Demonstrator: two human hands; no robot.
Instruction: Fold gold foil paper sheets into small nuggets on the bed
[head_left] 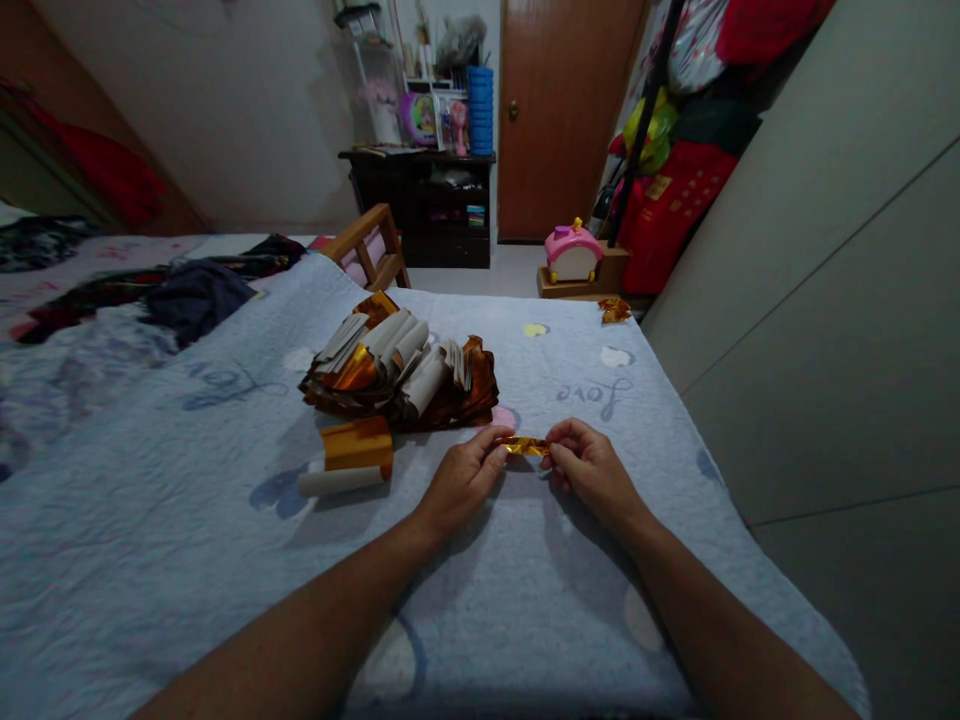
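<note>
A narrow folded piece of gold foil paper (527,446) is stretched level between my two hands, just above the bed cover. My left hand (469,468) pinches its left end between thumb and fingers. At the right end, my right hand (589,462) has it pinched the same way, with the fingers curled behind. Beyond my left hand lies a heap of gold foil paper sheets (401,365), many curled to show pale backs. One loose sheet (356,445), gold with a rolled pale edge, rests on the cover left of my left hand.
A pale blue patterned bed cover (480,620) spreads beneath everything. A small folded gold piece (615,311) sits at its far right corner. Dark clothes (199,300) lie to the left. A tall pale cabinet (840,300) borders the right side, and a pink toy (574,252) stands beyond the bed.
</note>
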